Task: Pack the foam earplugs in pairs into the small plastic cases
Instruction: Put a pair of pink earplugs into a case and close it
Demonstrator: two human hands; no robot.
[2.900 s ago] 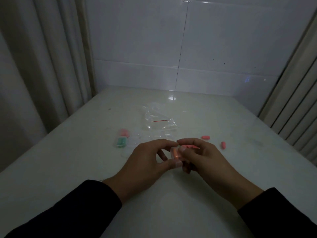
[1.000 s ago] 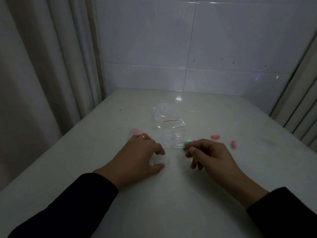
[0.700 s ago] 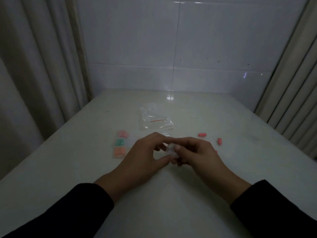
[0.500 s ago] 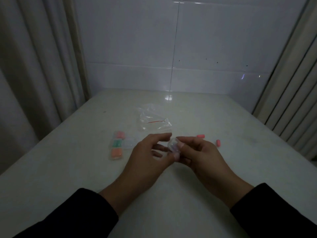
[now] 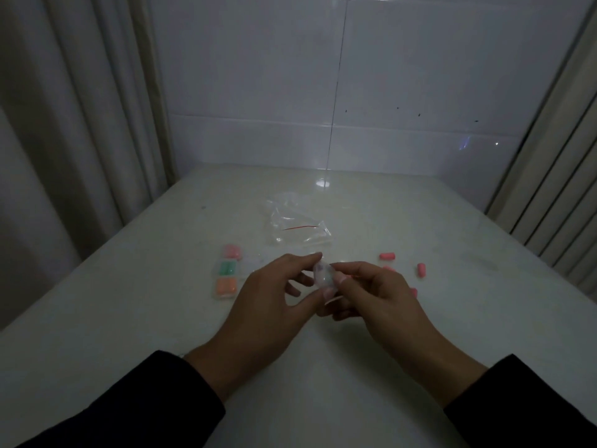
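1. A dim room: white tiled wall behind, curtains at left, and a pale table running toward the wall.
2. Both hands meet above the table's middle, in dark sleeves.
3. The left hand pinches a clear case between thumb and forefinger; the other fingers are loosely curled.
4. The right hand grips the same case from the other side with its fingertips. Whether the case is open or holds anything is too blurred to tell.
5. Left of the hands, three filled cases lie in a column on the table: a pink one farthest, a green one in the middle, an orange one nearest. Just beside them to the right lies an empty-looking clear case.
6. A crumpled bag with a red strip lies beyond the hands.
7. Loose pink earplugs lie to the right: one beyond the right hand, another farther right, and bits of others peek out behind the right hand.
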